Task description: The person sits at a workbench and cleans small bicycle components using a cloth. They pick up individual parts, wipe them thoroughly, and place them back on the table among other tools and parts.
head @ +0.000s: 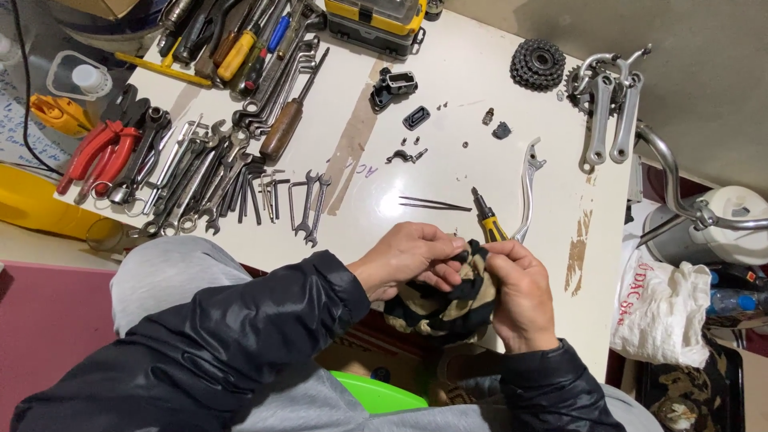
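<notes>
Two hands meet at the near edge of the white surface [480,120] in the head view, both working a bunched rag [448,308] patterned in tan and black. The left hand [408,260] pinches the cloth's upper fold, its fingers [444,244] curled shut on the fabric. The right hand [520,300] wraps the other side, its fingers closed round the cloth too; whether a small part lies hidden inside the folds, I cannot tell.

Just beyond the knuckles lies a yellow-and-black screwdriver [488,220], touching or nearly touching a silver brake lever [528,188]. A pair of thin tweezers [436,204] lies to their left. Farther out sit small loose screws and fittings [416,148] and a black housing [392,86]. A freewheel cog cluster [538,64] and silver crank arms [612,112] rest near the far right corner, and a spread of spanners [208,176] with red-handled pliers [100,156] fills the left side.

As a judgement: the rag hangs over the edge, so anything small wrapped in it could drop to the floor if the grip loosens. A sweep of the cloth might also nudge the screwdriver or scatter the tiny screws.
</notes>
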